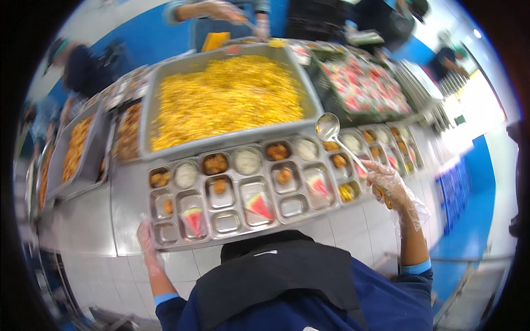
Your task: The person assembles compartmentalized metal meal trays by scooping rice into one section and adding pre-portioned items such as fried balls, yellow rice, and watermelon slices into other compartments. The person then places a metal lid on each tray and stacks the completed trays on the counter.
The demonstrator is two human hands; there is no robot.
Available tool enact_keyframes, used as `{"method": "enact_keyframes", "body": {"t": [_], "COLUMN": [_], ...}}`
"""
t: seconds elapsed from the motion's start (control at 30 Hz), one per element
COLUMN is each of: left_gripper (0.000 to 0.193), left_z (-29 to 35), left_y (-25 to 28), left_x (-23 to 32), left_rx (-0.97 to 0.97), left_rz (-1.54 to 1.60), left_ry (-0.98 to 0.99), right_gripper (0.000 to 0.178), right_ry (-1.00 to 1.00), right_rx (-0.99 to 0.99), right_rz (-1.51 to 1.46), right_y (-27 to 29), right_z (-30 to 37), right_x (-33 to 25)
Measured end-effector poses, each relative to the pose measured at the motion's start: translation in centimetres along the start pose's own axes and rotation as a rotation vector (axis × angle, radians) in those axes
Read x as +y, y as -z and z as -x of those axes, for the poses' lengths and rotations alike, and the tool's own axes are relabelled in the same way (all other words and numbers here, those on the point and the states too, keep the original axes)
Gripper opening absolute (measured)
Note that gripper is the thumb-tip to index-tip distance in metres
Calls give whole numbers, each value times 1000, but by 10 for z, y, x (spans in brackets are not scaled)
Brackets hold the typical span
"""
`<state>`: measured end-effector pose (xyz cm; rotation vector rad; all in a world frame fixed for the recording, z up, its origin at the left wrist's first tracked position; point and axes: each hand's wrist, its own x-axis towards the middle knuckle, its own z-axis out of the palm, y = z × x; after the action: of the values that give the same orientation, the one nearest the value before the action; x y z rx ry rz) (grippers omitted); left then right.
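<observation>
My right hand [389, 190], in a clear plastic glove, is closed around the handle of a metal ladle [328, 127]. The ladle's bowl hangs over the front right corner of a large grey tub [221, 139] heaped with yellow chopped food [226, 96]. My left hand [145, 237], also gloved, is at the left edge of a steel compartment tray [165, 233]; blur hides how its fingers are set. In that tray are rice, browned pieces and a watermelon slice [193, 220]. A similar tray [226, 222] adjoins it, and another tray [293, 206] follows to the right, each with a bare compartment.
More filled trays [375, 150] continue rightward; one has yellow food in it. A dark green crate [326, 91] of watermelon slices stands behind them. At left is a grey bin [91, 154] of orange-brown food. Across the table, a person's gloved hand [223, 11] holds a utensil.
</observation>
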<state>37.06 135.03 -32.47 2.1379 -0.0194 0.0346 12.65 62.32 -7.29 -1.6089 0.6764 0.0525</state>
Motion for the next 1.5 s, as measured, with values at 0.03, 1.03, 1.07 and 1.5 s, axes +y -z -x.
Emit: {"method": "enact_keyframes", "body": {"t": [0.03, 1.03, 1.07, 1.5], "left_gripper": [27, 35, 35, 32], "left_z": [2, 15, 15, 12], "left_y": [0, -9, -9, 0], "left_x": [0, 7, 8, 9], "left_rx": [4, 205, 206, 80], "left_rz": [-13, 282, 289, 325], "left_ry": [-88, 95, 103, 126], "right_gripper": [49, 40, 41, 59], "right_ry": [63, 189, 190, 305], "right_rx": [-49, -496, -481, -421], "right_rz": [109, 550, 548, 599], "right_y": [-17, -276, -274, -126], "right_z": [-29, -290, -283, -108], "right_x": [-19, -128, -131, -127]}}
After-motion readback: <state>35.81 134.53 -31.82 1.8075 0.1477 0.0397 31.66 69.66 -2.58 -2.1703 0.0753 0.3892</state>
